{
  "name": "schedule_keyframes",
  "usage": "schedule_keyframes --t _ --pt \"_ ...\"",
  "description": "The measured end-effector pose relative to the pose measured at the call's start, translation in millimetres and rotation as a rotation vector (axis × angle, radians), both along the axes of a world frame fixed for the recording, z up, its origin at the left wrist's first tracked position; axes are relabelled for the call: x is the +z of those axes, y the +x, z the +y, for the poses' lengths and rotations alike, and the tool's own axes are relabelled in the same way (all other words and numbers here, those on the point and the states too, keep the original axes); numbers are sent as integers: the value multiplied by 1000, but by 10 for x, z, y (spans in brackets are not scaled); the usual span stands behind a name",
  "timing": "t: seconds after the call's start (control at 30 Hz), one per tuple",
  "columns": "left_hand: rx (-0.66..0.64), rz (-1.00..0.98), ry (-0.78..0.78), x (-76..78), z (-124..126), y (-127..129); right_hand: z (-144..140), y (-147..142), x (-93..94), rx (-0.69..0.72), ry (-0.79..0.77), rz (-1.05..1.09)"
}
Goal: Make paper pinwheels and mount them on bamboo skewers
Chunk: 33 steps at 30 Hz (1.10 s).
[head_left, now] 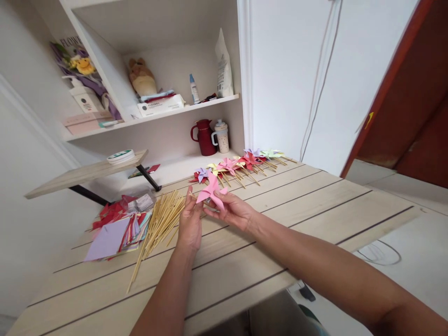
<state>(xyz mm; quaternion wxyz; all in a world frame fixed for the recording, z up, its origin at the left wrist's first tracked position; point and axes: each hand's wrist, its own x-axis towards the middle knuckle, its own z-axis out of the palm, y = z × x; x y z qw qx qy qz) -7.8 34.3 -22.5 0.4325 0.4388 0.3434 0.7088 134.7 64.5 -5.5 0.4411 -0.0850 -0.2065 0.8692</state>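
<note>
Both my hands on a pink paper pinwheel (211,192), just above the desk (315,205).
My left hand (191,224) and right hand (233,212) have fingers pinched on it; its stick is hidden behind them, I can't make it out.

We hold a pink paper pinwheel (211,192) over the wooden table (315,205), our left hand (191,224) pinching it from seven o'clock and our right hand (233,212) from four o'clock. Bamboo sticks (159,224) lie just beside the left hand at nine o'clock, touching a stack of coloured paper squares (117,233). Finished pinwheels (241,163) line up near one o'clock.
</note>
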Motion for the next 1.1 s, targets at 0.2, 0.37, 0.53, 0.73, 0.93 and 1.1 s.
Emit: schedule_keyframes --t 0.2,0.37,0.53,0.73,0.93,1.1 --pt "-12 259 14 -8 -57 -13 108 25 36 -171 56 38" --pt "-49 589 52 -5 -104 37 130 66 76 -236 100 33" --pt "-9 576 7 17 -117 122 152 80 51 -260 74 -8" --pt "-22 115 -195 97 -223 232 75 43 106 -436 105 -24" --pt "-239 241 -290 136 -323 382 -165 30 111 -177 275 -238" --pt "-198 224 -292 134 -331 370 -215 25 139 -147 375 -250"
